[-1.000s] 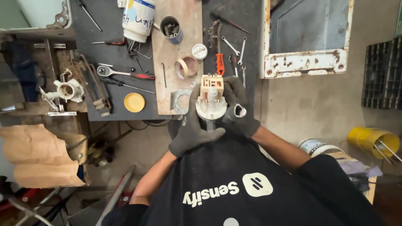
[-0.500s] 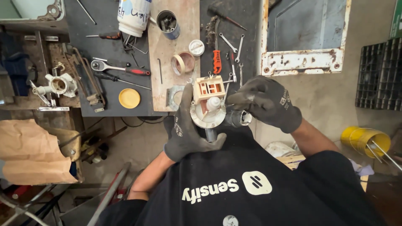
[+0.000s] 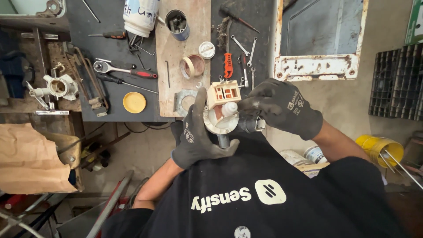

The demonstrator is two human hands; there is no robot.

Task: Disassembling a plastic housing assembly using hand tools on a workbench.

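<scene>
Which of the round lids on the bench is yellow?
The flat yellow lid on the dark bench, left of the wooden board. The small white cap lies on the board.

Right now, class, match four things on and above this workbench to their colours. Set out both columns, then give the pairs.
Things:
1. round lid
2. ratchet handle
3. tape roll
4. gloves on the left hand and right hand

Colours:
A. dark grey
B. beige
C. yellow
D. red and black

Pairs: 1-C, 2-D, 3-B, 4-A
</scene>
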